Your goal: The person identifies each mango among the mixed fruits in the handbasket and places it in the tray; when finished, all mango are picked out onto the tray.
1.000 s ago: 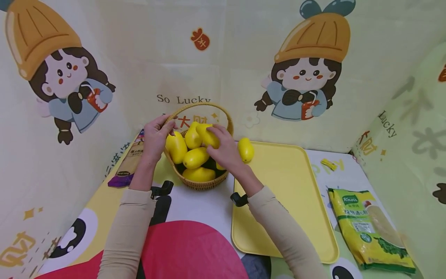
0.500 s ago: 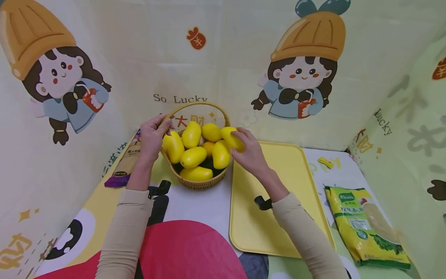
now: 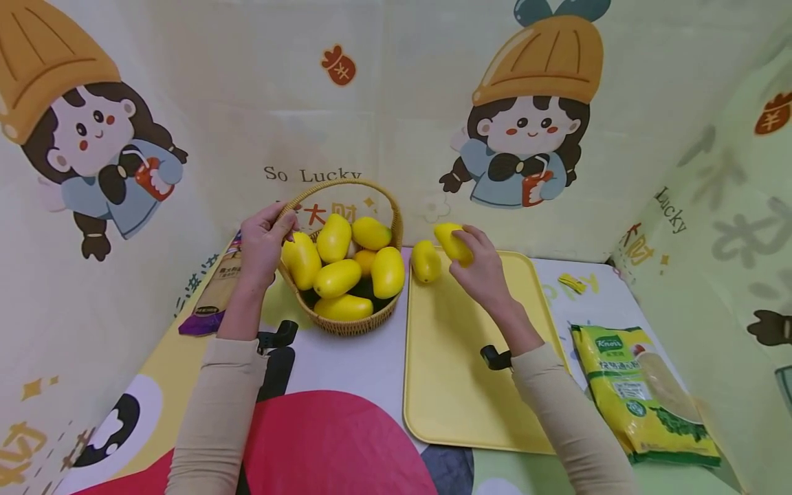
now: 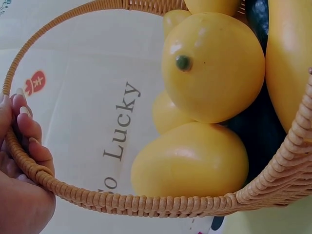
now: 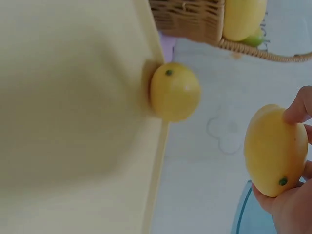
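Observation:
My left hand [image 3: 262, 240] grips the left side of the handle of a wicker basket [image 3: 353, 327]; fingers and thumb wrap the handle in the left wrist view. Several yellow mangoes [image 3: 337, 278] fill the basket, with an orange fruit [image 3: 365, 260] and something dark [image 4: 256, 124] among them. To the right, my right hand [image 3: 485, 275] holds another mango [image 5: 273, 151] between thumb and fingers, raised over the far end of a yellow tray [image 3: 470, 385]. One mango [image 3: 425, 261] lies at the tray's far left corner, near the basket.
Right of the tray lies a yellow-green Knorr packet [image 3: 643, 395], with a small yellow item [image 3: 573, 283] farther back. A brown and purple packet [image 3: 210, 299] is partly hidden behind the left forearm. A printed backdrop [image 3: 396, 103] rises behind the basket and tray.
My right hand has lifted a mango out of the basket and carried it right, over the tray. The left hand keeps its hold on the handle.

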`<state>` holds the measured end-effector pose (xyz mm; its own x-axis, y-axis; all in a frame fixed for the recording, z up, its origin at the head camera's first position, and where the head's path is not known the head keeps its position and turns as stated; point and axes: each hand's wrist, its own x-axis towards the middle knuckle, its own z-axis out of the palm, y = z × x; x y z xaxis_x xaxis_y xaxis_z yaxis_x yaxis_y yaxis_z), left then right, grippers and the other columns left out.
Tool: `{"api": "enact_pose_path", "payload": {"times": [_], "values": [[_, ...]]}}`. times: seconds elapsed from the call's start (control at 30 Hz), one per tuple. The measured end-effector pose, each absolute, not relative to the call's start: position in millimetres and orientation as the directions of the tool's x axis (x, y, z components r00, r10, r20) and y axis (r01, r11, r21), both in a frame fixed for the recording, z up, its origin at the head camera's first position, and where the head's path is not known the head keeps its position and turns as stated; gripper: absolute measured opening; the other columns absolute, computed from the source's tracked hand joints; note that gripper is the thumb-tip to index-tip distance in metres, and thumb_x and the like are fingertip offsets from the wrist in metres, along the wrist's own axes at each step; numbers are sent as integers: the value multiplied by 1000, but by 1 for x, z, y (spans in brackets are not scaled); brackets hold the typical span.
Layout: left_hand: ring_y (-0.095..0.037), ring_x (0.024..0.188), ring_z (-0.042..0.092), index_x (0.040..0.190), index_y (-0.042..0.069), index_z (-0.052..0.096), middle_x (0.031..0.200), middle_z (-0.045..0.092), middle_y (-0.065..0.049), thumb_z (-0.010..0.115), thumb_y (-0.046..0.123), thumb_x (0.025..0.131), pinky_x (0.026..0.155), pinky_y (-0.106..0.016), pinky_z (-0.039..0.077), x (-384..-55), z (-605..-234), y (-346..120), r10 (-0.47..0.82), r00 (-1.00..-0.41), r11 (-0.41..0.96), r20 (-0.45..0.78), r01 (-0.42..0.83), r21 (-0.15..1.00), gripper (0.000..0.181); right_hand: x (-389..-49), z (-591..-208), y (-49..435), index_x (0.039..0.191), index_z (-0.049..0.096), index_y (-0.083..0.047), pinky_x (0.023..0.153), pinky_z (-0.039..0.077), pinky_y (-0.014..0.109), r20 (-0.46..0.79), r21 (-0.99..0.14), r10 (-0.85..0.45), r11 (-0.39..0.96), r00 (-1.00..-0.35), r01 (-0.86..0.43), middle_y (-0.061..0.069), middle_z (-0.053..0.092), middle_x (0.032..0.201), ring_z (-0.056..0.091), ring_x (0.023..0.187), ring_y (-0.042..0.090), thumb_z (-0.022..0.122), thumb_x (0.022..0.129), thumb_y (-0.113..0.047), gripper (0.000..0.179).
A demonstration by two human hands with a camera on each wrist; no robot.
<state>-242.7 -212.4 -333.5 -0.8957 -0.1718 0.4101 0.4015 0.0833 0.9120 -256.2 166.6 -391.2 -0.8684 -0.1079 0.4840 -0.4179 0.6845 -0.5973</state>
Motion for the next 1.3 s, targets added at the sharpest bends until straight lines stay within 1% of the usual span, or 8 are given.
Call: {"api": "enact_pose_path", "payload": {"times": [0.17,0.37,0.53,0.63,0.73,0.9,1.13,1.3], "values": [[-11,64,50,118,-3,68,76,60,2,59,23,98,62,-18,48,-242,-333,-213,-166,-891,80,423,415,906,33,-260,-404,183,132,60,-9,101,47,52,441,-627,-38,702,-897,-338,13,48,147,52,127,37,64,83,-7,49],[-10,65,52,116,-2,69,75,60,2,60,24,98,62,-15,49,-243,-335,-212,-176,-887,91,427,417,904,33,-267,-425,197,137,54,-6,106,41,53,334,-648,20,731,-942,-214,16,46,147,47,130,38,63,84,-11,55],[-11,64,52,117,-2,69,76,60,0,61,25,98,62,-17,49,-244,-337,-212,-176,-890,88,421,411,907,34,-271,-447,207,139,50,-3,111,36,55,248,-665,35,733,-968,-144,19,45,148,43,134,40,62,84,-12,57],[-11,64,52,116,0,70,77,60,-4,61,26,97,62,-17,49,-245,-338,-212,-175,-891,95,419,408,908,33,-272,-458,210,140,50,-3,110,37,55,213,-668,36,734,-976,-119,19,44,148,44,134,39,61,85,-13,57],[-10,65,53,116,1,70,77,60,-4,61,25,98,63,-16,49,-245,-338,-213,-182,-888,102,423,411,906,32,-273,-464,208,140,50,-2,110,37,55,213,-662,17,738,-977,-132,20,43,149,44,134,40,60,85,-12,57],[-9,65,54,115,0,70,75,60,3,60,25,98,64,-15,50,-244,-337,-214,-193,-876,135,441,422,897,31,-277,-464,196,140,52,0,113,35,56,236,-619,-49,762,-971,-189,21,43,149,43,136,42,64,89,-14,54],[-11,65,52,118,-1,70,77,60,-7,61,24,98,63,-16,49,-245,-337,-212,-179,-883,115,433,419,901,33,-283,-465,179,136,54,0,114,36,54,265,-585,-51,785,-963,-203,22,47,145,45,135,42,72,88,-12,52],[-10,65,53,119,1,69,77,60,-4,59,25,99,63,-17,49,-244,-338,-212,-185,-881,149,436,413,898,33,-291,-468,169,133,53,2,115,35,53,275,-597,-55,773,-960,-215,24,47,145,45,134,43,73,88,-15,52]]}}
